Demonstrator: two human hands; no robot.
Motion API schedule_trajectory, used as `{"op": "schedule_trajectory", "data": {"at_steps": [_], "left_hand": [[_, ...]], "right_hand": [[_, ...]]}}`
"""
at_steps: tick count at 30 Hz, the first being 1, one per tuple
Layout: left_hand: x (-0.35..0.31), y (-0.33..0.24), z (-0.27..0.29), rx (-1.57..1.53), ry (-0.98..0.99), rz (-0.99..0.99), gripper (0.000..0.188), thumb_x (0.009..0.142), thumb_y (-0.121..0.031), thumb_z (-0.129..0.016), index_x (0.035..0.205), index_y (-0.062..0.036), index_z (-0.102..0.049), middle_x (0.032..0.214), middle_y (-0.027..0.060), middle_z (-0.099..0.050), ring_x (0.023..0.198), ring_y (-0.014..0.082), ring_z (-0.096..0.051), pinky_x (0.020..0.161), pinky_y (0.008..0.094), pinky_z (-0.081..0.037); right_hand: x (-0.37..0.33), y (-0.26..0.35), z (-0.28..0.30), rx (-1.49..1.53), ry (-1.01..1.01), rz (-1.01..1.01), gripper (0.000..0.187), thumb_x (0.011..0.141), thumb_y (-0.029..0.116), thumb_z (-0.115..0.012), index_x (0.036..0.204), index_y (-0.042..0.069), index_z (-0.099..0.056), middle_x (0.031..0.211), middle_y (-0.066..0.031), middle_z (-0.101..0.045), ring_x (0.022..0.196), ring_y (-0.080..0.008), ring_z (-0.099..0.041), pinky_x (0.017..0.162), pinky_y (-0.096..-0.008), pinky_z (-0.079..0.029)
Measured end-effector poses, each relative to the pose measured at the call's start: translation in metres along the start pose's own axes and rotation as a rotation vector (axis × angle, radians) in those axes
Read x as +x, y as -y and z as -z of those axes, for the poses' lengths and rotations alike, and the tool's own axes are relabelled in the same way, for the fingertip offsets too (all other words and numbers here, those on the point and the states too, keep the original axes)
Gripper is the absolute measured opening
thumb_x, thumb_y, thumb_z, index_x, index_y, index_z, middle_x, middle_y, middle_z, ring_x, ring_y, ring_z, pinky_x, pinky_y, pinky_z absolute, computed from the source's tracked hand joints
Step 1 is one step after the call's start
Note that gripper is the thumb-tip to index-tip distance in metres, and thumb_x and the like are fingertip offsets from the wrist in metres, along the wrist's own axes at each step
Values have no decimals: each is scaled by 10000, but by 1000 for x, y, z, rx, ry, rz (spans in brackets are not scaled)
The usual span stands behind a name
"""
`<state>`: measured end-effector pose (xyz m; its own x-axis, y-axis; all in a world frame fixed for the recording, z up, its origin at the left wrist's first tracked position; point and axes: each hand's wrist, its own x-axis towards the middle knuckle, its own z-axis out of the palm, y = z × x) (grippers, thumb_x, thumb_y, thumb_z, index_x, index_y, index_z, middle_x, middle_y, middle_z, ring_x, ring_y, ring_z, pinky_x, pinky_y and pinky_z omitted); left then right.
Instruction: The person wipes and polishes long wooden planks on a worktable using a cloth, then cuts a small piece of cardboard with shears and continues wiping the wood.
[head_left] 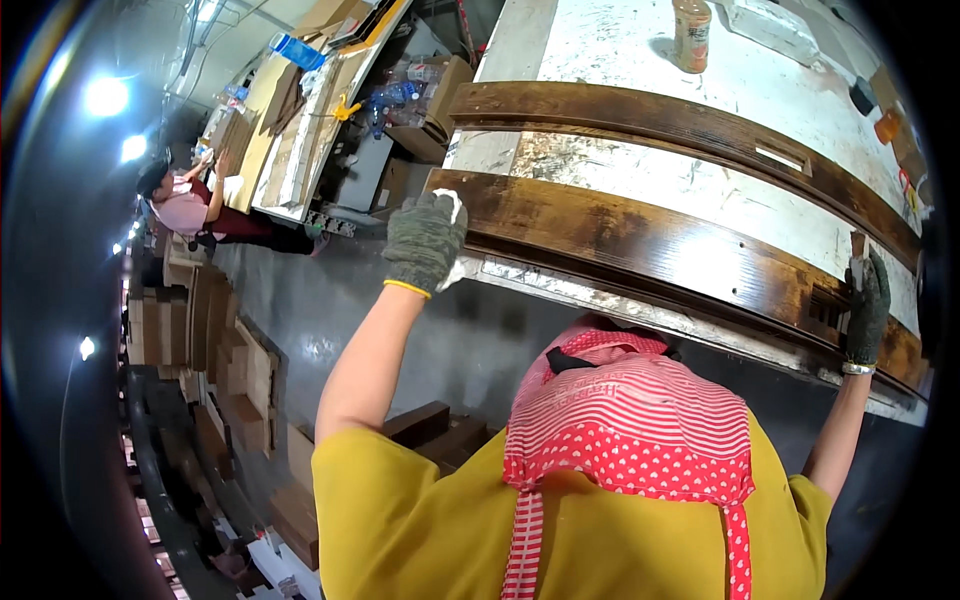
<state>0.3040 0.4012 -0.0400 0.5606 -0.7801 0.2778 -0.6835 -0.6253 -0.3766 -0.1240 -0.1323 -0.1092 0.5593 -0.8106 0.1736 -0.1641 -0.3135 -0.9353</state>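
L hand (pixel 425 240), gloved, curled round white cloth (pixel 453 274) at near board's (pixel 640 235) L end. R hand (pixel 868 310) closed on tool (pixel 858 245), poss. brush, nr R end. Near board on table (pixel 590 40), front edge. Looks part-done: brown on, patchy; remaining coats unclear.
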Motion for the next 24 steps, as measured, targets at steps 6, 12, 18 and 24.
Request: {"op": "schedule_trajectory", "data": {"at_steps": [6, 12, 18, 24], "left_hand": [[-20, 90, 7, 109, 391, 157, 178, 865, -284, -558, 889, -142, -663, 905, 113, -665, 829, 290, -629, 686, 427, -491], [21, -20, 6, -609, -4, 0, 271, 829, -233, -610, 1075, -123, -636, 1016, 53, -667, 869, 264, -630, 756, 389, -488], [12, -37, 8, -348, 43, -39, 226, 870, -239, -580, 1052, -121, -641, 1023, 98, -641, 908, 282, -604, 739, 420, -474], [1, -32, -6, -621, -253, -31, 223, 830, -191, -647, 1039, -111, -639, 923, 114, -648, 811, 306, -614, 724, 431, -484]], "right_hand": [[8, -33, 21, -528, -18, 433, 381, 982, 165, -472, 1342, 44, -489, 1330, -167, -527, 1157, -259, -556, 966, -353, -481], [6, 93, -124, 503, 176, -165, 434, 928, 233, -576, 1293, 8, -512, 1107, -80, -617, 937, -143, -597, 809, -296, -504], [11, 243, -346, -79, 844, 54, 274, 881, 298, -636, 976, 46, -684, 879, -57, -666, 776, -152, -603, 699, -284, -488], [5, 244, -510, -195, 855, 751, 284, 836, 267, -611, 1016, 57, -675, 946, -151, -670, 931, -333, -619, 876, -419, -475]]}}
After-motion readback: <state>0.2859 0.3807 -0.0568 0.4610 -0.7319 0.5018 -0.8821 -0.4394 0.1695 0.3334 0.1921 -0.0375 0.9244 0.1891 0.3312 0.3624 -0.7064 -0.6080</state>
